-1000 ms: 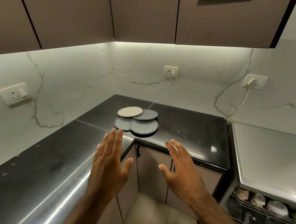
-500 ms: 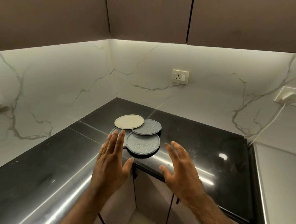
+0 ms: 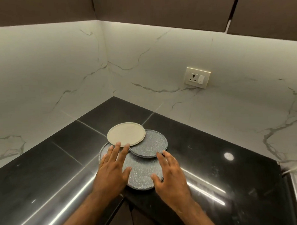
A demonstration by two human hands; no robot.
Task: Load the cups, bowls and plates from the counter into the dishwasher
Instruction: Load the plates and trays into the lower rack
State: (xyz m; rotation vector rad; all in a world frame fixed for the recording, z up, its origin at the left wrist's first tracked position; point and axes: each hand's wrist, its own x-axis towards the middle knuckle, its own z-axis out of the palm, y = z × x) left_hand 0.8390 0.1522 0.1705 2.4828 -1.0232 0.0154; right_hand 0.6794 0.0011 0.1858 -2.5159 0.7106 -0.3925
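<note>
Several flat plates overlap on the black counter (image 3: 215, 157) near its inner corner. A cream plate (image 3: 126, 133) lies on top at the back. A speckled grey plate (image 3: 150, 144) sits to its right, a larger speckled grey plate (image 3: 141, 173) lies nearest me, and another grey plate (image 3: 103, 150) peeks out on the left. My left hand (image 3: 112, 167) hovers over the left side of the pile with straight fingers, its tips at the cream plate's near rim. My right hand (image 3: 170, 175) is spread at the front plate's right edge, holding nothing.
White marble walls meet in a corner behind the plates, with a socket (image 3: 197, 77) on the right wall. Brown upper cabinets (image 3: 173, 6) hang overhead. The counter's shiny front edge (image 3: 63, 208) runs along the left, with lower cabinet doors (image 3: 125, 218) below.
Both hands have moved forward from in front of the counter edge to over the plates. The view has come closer and tilted down, and the dishwasher rack is out of sight.
</note>
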